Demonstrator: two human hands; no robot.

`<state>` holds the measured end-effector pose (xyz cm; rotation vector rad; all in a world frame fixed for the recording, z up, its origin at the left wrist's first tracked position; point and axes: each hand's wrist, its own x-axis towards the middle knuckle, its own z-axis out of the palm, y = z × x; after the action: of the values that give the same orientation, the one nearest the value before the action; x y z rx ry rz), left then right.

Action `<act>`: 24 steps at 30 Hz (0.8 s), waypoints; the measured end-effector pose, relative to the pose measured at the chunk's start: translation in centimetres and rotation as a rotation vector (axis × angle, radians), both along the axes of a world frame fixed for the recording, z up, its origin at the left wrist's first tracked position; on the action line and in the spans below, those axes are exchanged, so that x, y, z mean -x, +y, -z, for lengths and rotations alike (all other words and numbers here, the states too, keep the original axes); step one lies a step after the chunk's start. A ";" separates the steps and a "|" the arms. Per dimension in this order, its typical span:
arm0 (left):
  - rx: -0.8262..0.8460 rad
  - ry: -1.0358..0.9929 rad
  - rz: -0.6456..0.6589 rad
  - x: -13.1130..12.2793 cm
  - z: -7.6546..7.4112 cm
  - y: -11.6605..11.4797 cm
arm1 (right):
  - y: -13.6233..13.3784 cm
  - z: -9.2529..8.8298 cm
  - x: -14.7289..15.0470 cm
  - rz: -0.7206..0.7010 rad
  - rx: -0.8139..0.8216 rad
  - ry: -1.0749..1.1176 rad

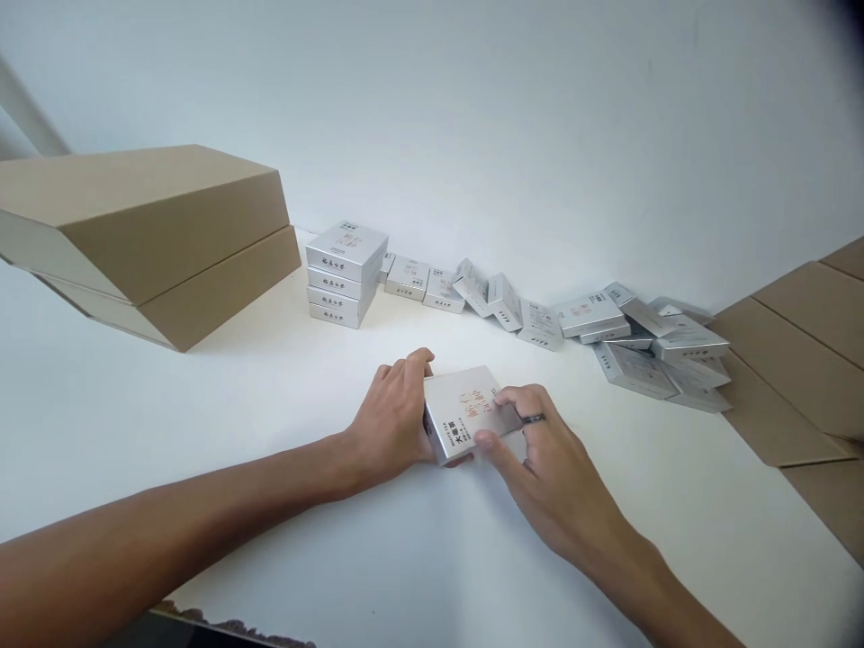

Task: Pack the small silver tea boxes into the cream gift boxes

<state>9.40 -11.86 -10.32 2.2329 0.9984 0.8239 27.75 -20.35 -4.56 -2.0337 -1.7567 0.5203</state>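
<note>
A silver tea box [465,396] with orange and black lettering is held low over the white table, its printed face up and slightly tilted. My left hand [400,409] grips it from the left side, with fingertips showing under its near edge. On the right, my right hand [540,450], with a dark ring on one finger, has its thumb and index finger on the top face; its other fingers are curled and partly hidden. Behind the hands stands a neat stack of several like boxes [346,261].
Flat silver boxes [409,277] run in a loose row along the wall to a jumbled pile [634,346] at right. Large brown cartons [182,234] stand at left, and more brown cardboard [796,360] at right. The white table's [303,558] front edge shows at lower left.
</note>
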 end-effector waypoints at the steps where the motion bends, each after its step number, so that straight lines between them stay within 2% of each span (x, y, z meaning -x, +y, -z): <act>1: 0.007 0.011 0.010 0.0 -0.1 0.0 | 0.1 0.0 -0.2 -0.016 -0.001 0.021; 4: 0.028 0.043 0.034 0.1 -0.4 -0.2 | 0.2 -0.2 -0.6 -0.021 0.043 0.087; 11: 0.083 -0.055 0.068 0.0 -0.7 -1.0 | 0.5 -1.6 -1.6 -0.042 0.172 0.341; 14: 0.039 -0.027 0.073 -0.1 -0.8 -1.1 | 2.2 -2.2 -3.5 0.012 0.186 0.234; 16: 0.017 -0.005 0.062 -0.1 -0.7 -1.1 | 4.4 -2.1 -5.4 0.123 0.111 0.068; 20: -0.006 0.024 0.088 0.0 -0.1 -0.8 | 9.6 -0.1 -9.4 0.402 -0.084 -0.171; 24: 0.022 0.022 0.084 0.2 0.5 -0.7 | 12.9 3.0 -11.1 0.474 -0.104 -0.239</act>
<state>9.18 -12.61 -10.85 2.2531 0.9128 0.7496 38.86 -7.44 -7.52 -2.4043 -1.3097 0.0394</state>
